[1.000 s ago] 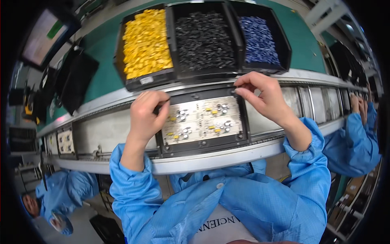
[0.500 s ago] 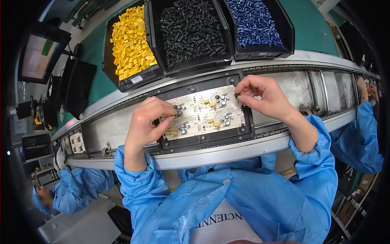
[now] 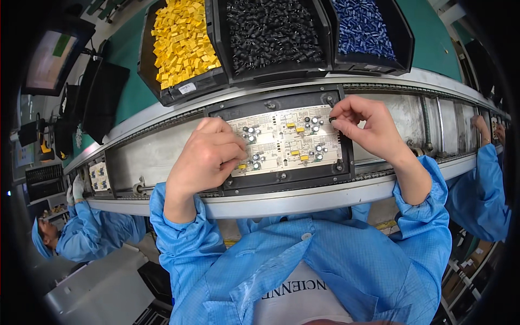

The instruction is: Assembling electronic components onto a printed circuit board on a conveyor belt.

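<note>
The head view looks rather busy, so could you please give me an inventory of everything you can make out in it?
Parts bins: three, black, side by side beyond the conveyor
Yellow parts: many, yellow, left bin
Black parts: many, black, middle bin
Blue parts: many, blue, right bin
Tabletop: one, green, under the bins
Monitor: one, dark-framed, upper left
Conveyor: one, silver-grey, across the middle
Carrier frame: one, black, around the near board
Circuit board: one, pale, between the hands
Second board: one, pale, farther left
Co-workers: two visible, blue clothing, left and right edges
Small dark part: one, dark, in the right fingertips
Left hand: one, bare, over the board's left side
Right hand: one, bare, by its upper right corner
Sleeves: two, blue, below the hands
</note>
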A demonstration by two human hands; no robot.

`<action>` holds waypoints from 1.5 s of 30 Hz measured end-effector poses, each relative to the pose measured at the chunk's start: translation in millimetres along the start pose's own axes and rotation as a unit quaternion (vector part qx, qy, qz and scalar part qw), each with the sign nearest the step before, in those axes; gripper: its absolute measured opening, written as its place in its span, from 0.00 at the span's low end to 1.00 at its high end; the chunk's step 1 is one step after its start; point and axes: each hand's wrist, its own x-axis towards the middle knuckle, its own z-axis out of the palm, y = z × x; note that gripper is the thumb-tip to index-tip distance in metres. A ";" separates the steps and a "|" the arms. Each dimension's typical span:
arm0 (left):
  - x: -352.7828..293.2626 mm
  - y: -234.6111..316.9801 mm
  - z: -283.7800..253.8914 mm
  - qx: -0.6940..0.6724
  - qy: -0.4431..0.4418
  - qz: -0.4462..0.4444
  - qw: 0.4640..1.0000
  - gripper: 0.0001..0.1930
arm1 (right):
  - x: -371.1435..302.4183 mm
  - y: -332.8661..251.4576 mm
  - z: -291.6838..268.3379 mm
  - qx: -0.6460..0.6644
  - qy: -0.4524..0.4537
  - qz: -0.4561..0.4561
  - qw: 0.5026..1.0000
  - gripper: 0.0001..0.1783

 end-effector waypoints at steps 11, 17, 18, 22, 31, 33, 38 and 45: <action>6.7 -2.4 -1.1 -0.004 0.019 -0.004 1.000 0.17 | 8.3 4.7 -2.8 0.016 0.012 0.018 1.000 0.07; -9.0 -4.5 -19.4 0.017 0.123 0.025 0.992 0.17 | 11.7 9.1 0.4 0.106 0.048 0.049 0.992 0.04; -10.1 -9.1 -14.8 0.016 0.143 0.035 0.989 0.16 | 10.6 20.4 0.7 0.114 0.059 0.048 0.991 0.05; -13.1 -10.7 -7.0 0.018 0.202 0.046 0.978 0.10 | 5.8 23.6 1.3 0.125 0.083 0.103 0.983 0.06; -16.2 -10.2 -16.5 0.019 0.250 0.032 0.968 0.06 | 16.8 36.3 -6.5 0.210 0.059 0.119 0.969 0.06; -18.9 -10.0 -17.5 0.025 0.255 0.024 0.966 0.06 | 19.9 38.0 -6.7 0.232 0.055 0.122 0.963 0.06; -18.7 -9.2 -18.0 0.031 0.256 0.027 0.966 0.06 | 17.6 40.3 -10.6 0.251 0.038 0.118 0.960 0.07; -7.8 -6.6 -25.3 0.042 0.226 0.060 0.971 0.09 | 8.0 17.8 -3.2 0.238 0.043 0.124 0.962 0.08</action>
